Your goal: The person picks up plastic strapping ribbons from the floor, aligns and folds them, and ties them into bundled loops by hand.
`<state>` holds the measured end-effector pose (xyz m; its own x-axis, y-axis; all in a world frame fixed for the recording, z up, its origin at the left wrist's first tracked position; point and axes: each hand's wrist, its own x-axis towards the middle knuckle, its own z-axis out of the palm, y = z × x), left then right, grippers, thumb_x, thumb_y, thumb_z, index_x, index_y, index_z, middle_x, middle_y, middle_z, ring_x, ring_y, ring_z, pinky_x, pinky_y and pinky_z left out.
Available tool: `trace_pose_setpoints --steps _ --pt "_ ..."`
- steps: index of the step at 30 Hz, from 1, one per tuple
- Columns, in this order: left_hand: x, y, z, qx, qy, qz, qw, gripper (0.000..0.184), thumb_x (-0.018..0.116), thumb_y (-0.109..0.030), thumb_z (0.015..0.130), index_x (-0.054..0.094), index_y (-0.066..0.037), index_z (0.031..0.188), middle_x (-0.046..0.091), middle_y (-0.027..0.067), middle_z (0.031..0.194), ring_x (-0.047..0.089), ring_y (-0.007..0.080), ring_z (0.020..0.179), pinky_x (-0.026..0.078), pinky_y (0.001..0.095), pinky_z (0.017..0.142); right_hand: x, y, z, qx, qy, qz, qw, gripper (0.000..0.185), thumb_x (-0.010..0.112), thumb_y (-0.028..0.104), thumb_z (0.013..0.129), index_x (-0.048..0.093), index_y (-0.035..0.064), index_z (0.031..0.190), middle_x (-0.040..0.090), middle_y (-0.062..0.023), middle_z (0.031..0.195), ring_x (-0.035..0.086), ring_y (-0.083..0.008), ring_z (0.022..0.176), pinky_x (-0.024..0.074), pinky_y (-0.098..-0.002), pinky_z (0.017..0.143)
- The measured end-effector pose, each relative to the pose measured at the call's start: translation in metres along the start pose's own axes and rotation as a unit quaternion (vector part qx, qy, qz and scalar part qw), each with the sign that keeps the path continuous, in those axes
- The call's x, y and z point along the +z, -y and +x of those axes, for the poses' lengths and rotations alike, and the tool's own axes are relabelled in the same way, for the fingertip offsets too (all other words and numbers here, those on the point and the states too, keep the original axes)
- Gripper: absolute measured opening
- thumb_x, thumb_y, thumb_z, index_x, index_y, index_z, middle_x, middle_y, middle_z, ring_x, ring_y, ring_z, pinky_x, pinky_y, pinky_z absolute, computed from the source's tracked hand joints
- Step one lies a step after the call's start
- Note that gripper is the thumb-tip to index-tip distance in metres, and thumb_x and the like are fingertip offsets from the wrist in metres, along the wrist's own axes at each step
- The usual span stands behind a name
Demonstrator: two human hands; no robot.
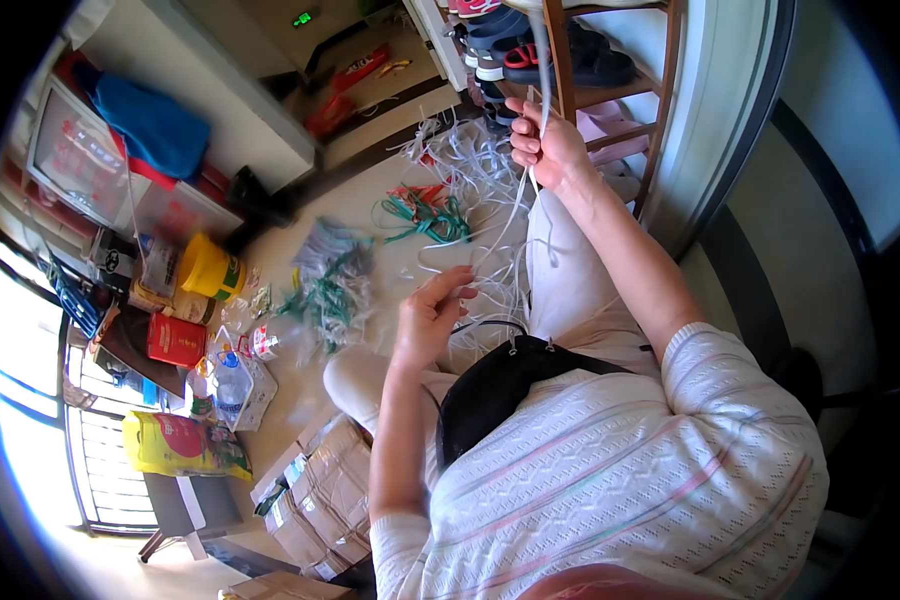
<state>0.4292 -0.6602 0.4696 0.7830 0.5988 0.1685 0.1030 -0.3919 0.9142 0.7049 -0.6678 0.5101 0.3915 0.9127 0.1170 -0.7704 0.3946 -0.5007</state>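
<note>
Well left of the wooden shoe rack (562, 70), the left hand (430, 315) is half curled, no strap visible in its fingers. Nearer the rack, tangled white strapping (470, 160) litters the floor. Beside the rack's post, the right hand (555, 155) pinches a white strap (542, 60), its length running alongside the post, strands trailing below.

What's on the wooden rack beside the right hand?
Dark shoes sit on a shelf, something pink below. The right hand and a white strip are in front; what they cover cannot be seen.
</note>
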Motion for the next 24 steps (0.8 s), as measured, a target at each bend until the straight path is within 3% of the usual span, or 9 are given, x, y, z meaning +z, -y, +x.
trace_pose_setpoints --steps 1,4,6,12,15,17,18,22,24 --pt "-0.003 0.0 0.001 -0.007 0.016 0.018 1.0 0.034 0.045 0.008 0.076 0.057 -0.002 0.107 0.058 0.0111 0.106 0.061 0.0166 0.091 0.049 0.0245 0.066 0.006 -0.001 -0.005 -0.017 -0.012 -0.047 0.999 0.021 0.045 0.022 0.091 0.055 0.0043 0.096 0.043 0.0018 0.059 0.034 -0.0054 0.043 0.0258 -0.0194 0.038" --pt "-0.013 -0.012 0.019 0.158 -0.069 0.24 0.955 0.029 0.056 -0.002 0.076 0.058 -0.002 0.106 0.059 0.0116 0.103 0.061 0.0142 0.087 0.048 0.0252 0.066 0.024 -0.017 -0.019 -0.045 -0.051 -0.174 0.982 0.025 0.048 0.027 0.09 0.056 0.005 0.099 0.042 0.0033 0.058 0.031 -0.0034 0.04 0.0223 -0.0185 0.036" --pt "-0.012 -0.042 0.038 0.129 -0.179 0.129 0.967 0.032 0.064 -0.011 0.074 0.06 -0.003 0.105 0.061 0.0113 0.093 0.061 0.0118 0.076 0.048 0.0258 0.065 0.026 -0.044 -0.027 -0.059 -0.034 -0.255 0.965 0.023 0.046 0.025 0.091 0.057 0.0049 0.097 0.041 0.0039 0.057 0.031 -0.0027 0.041 0.0242 -0.0174 0.036" --pt "0.005 -0.066 0.065 0.096 -0.254 -0.1 0.957 0.027 0.059 -0.015 0.083 0.059 0.001 0.104 0.063 0.007 0.075 0.057 0.0099 0.06 0.047 0.0216 0.06 0.032 -0.083 -0.049 -0.065 0.031 -0.332 0.94 0.025 0.046 0.023 0.091 0.059 0.0015 0.09 0.045 0.0026 0.059 0.039 -0.004 0.048 0.0309 -0.0178 0.043" --pt "0.003 -0.07 0.061 0.088 -0.205 -0.208 0.952 0.025 0.055 -0.017 0.087 0.059 0.003 0.101 0.062 0.0061 0.075 0.056 0.0095 0.062 0.045 0.0203 0.059 0.033 -0.069 -0.049 -0.046 0.09 -0.382 0.919 0.025 0.046 0.022 0.091 0.06 0.001 0.089 0.05 0.0025 0.063 0.042 -0.0031 0.057 0.0353 -0.0178 0.051" --pt "-0.003 -0.07 0.06 0.059 -0.119 -0.188 0.973 0.03 0.051 -0.024 0.089 0.059 0.003 0.099 0.061 0.0053 0.07 0.053 0.0094 0.058 0.043 0.0208 0.057 0.031 -0.057 -0.037 -0.07 0.176 -0.416 0.89 0.024 0.047 0.021 0.091 0.06 0.001 0.091 0.054 0.0023 0.067 0.045 -0.0028 0.062 0.0371 -0.0173 0.056" --pt "-0.008 -0.07 0.059 0.045 -0.075 -0.177 0.98 0.034 0.049 -0.028 0.09 0.06 0.003 0.098 0.06 0.0048 0.067 0.052 0.0093 0.056 0.043 0.0211 0.055 0.047 -0.043 -0.042 -0.055 0.194 -0.437 0.877 0.025 0.049 0.023 0.09 0.062 0.0022 0.096 0.059 0.002 0.076 0.047 -0.0026 0.068 0.0383 -0.0173 0.06" --pt "-0.024 -0.079 0.057 0.048 0.013 -0.112 0.992 0.045 0.04 -0.04 0.092 0.061 0.0 0.094 0.055 0.0018 0.061 0.048 0.0063 0.053 0.039 0.0196 0.05 0.052 -0.034 -0.038 0.0 0.25 -0.411 0.877 0.026 0.05 0.024 0.09 0.063 0.0043 0.1 0.062 0.0008 0.085 0.048 -0.0037 0.074 0.0396 -0.0193 0.064" --pt "-0.024 -0.082 0.054 0.033 0.049 -0.107 0.993 0.045 0.04 -0.041 0.091 0.061 -0.001 0.091 0.055 0.0017 0.06 0.048 0.0063 0.052 0.039 0.0194 0.049 0.056 -0.03 -0.04 0.032 0.292 -0.372 0.881 0.028 0.046 0.022 0.091 0.059 0.0015 0.105 0.06 -0.0075 0.099 0.056 -0.0108 0.079 0.045 -0.0248 0.073"
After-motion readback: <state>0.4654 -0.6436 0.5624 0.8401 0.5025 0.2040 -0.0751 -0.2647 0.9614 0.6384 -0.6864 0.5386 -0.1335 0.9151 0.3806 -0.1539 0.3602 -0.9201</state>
